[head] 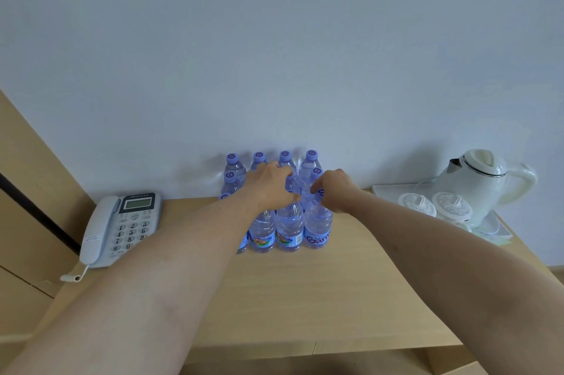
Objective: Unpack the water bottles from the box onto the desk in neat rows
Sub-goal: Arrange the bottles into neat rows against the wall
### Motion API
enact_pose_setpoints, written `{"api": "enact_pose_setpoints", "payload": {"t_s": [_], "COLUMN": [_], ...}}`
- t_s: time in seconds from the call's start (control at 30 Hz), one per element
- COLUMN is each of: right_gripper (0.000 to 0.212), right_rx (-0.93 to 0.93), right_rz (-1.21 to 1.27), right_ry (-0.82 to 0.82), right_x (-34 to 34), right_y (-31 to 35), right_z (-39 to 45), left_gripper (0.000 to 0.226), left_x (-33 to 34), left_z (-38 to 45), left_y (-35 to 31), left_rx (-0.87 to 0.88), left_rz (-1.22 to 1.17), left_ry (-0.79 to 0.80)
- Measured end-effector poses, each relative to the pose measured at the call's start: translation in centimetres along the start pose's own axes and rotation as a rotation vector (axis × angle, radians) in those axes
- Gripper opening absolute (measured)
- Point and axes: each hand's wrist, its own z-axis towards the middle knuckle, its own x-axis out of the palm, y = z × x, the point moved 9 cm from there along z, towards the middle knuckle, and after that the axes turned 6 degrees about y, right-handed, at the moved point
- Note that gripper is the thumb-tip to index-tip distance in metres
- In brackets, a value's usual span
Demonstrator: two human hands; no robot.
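Your clear plastic water bottles with purple caps [287,226] stand in a tight block on the pale wooden desk [305,289], far back by the white wall [274,54]. The rows look neat, and the bottles touch each other. No box is in sight.

Your left hand [270,187] lies over the tops in the middle of the block, fingers curled down. Your right hand [334,190] is bent around the purple cap of the near right bottle [319,222] and seems to pinch it. I cannot tell for sure how tight either hand holds, since the fingers hide behind the caps.

Be careful here. The bottles are tall and thin, so a push at the top could tip one. Packed this close, one falling bottle might knock over its neighbours. A hard shove to the right could roll a bottle toward the white kettle [485,179] on its tray [384,191]. A shove to the left could send one at the grey desk phone [122,228].
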Motion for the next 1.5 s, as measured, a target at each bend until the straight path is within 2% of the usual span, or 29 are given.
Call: {"api": "enact_pose_setpoints", "payload": {"t_s": [0.2, 0.37, 0.57, 0.7, 0.83, 0.93, 1.0, 1.1, 1.17, 1.2, 1.27, 1.33, 1.37, 1.43, 1.5], "right_gripper": [0.037, 0.058, 0.04, 0.041, 0.038, 0.008, 0.027, 0.021, 0.04, 0.042, 0.035, 0.01, 0.009, 0.025, 0.026], "right_rx": [0.012, 0.029, -0.009, 0.022, -0.035, -0.072, -0.084, -0.055, -0.001, 0.013, 0.0, -0.038, -0.055, -0.073, -0.081], "right_rz": [-0.023, 0.061, -0.006, -0.053, -0.101, -0.156, -0.143, -0.098, -0.064, -0.046, -0.055, -0.145, -0.167, -0.185, -0.181], "right_ry": [0.048, 0.046, 0.028, 0.005, 0.017, 0.028, 0.037, 0.023, -0.003, -0.016, -0.01, 0.029, 0.048, 0.079, 0.083], "right_x": [0.1, -0.4, 0.3, 0.9, 0.9, 0.6, 0.7, 0.6, 0.5, 0.6, 0.9, 0.8, 0.8, 0.9, 0.9], "right_y": [0.3, 1.4, 4.1, 4.9, 6.4, 7.1, 6.9, 6.3, 5.7, 5.7, 6.2, 7.1, 7.3, 7.3, 7.3], "right_z": [0.5, 0.9, 1.3, 1.5, 1.7, 1.8, 2.0, 2.2, 2.3, 2.3, 2.4, 2.3, 2.3, 2.5, 2.6], "left_gripper": [0.063, 0.047, 0.034, 0.025, 0.026, 0.032, 0.036, 0.041, 0.042, 0.041, 0.038, 0.037, 0.037, 0.038, 0.038], "left_x": [-0.6, -0.9, -1.4, -1.9, -1.9, -1.5, -1.2, -0.7, -0.5, -0.5, -0.4, -0.4, -0.4, -0.3, -0.4], "left_z": [-0.3, -0.5, -1.1, -1.8, -2.0, -2.0, -2.0, -2.0, -2.0, -2.0, -2.0, -1.8, -1.8, -1.6, -1.5], "left_y": [0.6, 1.7, 3.7, 4.3, 4.8, 5.6, 6.1, 6.4, 6.5, 6.4, 6.2, 6.0, 6.0, 5.9, 5.8], "left_rx": [-0.011, -0.027, -0.078, -0.088, -0.079, -0.093, -0.108, -0.12, -0.123, -0.118, -0.098, -0.086, -0.087, -0.091, -0.09], "left_rz": [-0.017, -0.03, 0.0, -0.007, 0.001, 0.007, -0.007, -0.005, -0.006, -0.012, -0.029, -0.032, -0.03, -0.022, -0.015], "left_ry": [-0.003, -0.023, -0.084, -0.113, -0.127, -0.11, -0.089, -0.076, -0.084, -0.091, -0.103, -0.101, -0.095, -0.088, -0.091]}}
